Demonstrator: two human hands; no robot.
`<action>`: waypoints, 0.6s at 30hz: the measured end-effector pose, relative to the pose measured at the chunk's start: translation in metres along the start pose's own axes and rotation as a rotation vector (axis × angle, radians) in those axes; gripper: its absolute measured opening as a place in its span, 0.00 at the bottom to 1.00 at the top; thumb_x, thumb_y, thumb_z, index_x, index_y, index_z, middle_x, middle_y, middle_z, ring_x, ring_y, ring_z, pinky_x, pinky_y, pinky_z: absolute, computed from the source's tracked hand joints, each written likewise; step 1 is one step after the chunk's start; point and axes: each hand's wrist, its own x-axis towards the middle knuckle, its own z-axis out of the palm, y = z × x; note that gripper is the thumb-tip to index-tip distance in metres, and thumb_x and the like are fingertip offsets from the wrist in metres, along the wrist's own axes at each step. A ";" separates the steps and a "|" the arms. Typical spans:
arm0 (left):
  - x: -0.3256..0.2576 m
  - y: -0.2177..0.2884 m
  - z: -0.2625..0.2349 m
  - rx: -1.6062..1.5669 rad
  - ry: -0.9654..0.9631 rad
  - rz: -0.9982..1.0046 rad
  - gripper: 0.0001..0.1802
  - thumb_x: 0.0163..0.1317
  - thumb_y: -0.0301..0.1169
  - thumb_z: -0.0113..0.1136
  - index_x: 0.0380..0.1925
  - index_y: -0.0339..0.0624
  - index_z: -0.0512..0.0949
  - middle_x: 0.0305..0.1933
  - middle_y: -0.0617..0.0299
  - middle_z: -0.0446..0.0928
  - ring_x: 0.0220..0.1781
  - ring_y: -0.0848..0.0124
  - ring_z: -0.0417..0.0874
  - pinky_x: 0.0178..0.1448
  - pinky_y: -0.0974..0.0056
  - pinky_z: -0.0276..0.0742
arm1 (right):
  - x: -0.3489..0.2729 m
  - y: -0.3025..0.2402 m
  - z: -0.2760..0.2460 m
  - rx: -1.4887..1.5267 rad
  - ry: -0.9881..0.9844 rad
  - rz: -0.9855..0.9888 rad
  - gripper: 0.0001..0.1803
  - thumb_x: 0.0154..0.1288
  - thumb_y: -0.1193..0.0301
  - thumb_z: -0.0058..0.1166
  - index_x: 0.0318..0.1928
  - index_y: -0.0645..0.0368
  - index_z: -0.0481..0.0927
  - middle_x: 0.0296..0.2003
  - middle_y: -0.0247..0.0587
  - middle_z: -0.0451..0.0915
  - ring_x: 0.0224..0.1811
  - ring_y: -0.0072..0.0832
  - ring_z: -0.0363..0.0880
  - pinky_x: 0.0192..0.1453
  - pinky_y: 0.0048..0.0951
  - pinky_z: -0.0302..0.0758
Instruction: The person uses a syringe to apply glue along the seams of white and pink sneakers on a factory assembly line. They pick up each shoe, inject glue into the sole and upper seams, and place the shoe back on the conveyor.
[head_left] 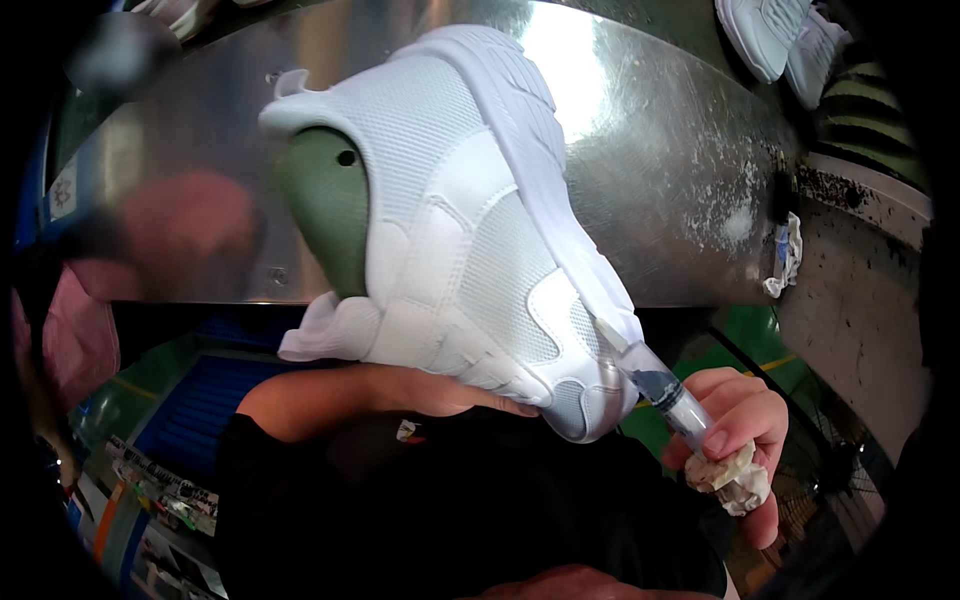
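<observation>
A white mesh sneaker (420,230) with a green shoe last (335,210) inside it is held up on its side over the table edge. Its toe points toward the lower right. My left hand (455,392) grips the shoe from beneath, its fingers mostly hidden behind the upper. In my right hand (745,415) is a clear syringe (688,418) with grey contents, wrapped at its rear end in a crumpled off-white wad (733,480). The syringe's tip meets the seam between sole and upper near the toe.
The metal table (660,190) carries white residue near its right end, where a small wrapped tool (783,255) lies. More white shoes (775,40) are at the upper right, beside a green ridged surface (870,120). A blue crate (195,410) stands below at left.
</observation>
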 end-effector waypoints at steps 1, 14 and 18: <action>-0.002 -0.001 -0.002 -0.016 0.039 0.011 0.23 0.54 0.36 0.67 0.48 0.40 0.77 0.49 0.58 0.78 0.52 0.65 0.76 0.58 0.64 0.69 | 0.000 0.000 -0.001 -0.013 0.016 -0.023 0.40 0.44 0.37 0.63 0.41 0.65 0.78 0.23 0.42 0.80 0.17 0.27 0.73 0.20 0.24 0.63; -0.086 -0.003 0.001 -1.000 0.601 0.119 0.47 0.42 0.36 0.67 0.62 0.30 0.57 0.59 0.50 0.70 0.59 0.59 0.73 0.64 0.58 0.66 | -0.061 0.040 -0.034 -0.336 0.605 0.132 0.52 0.38 0.40 0.69 0.54 0.68 0.66 0.42 0.40 0.69 0.39 0.23 0.70 0.43 0.22 0.69; -0.084 -0.009 0.002 -1.047 0.580 0.135 0.47 0.43 0.34 0.67 0.63 0.30 0.56 0.60 0.50 0.69 0.61 0.58 0.71 0.65 0.57 0.65 | -0.073 0.044 -0.038 -0.422 0.634 0.136 0.53 0.37 0.40 0.69 0.56 0.67 0.66 0.43 0.38 0.71 0.41 0.21 0.71 0.41 0.18 0.67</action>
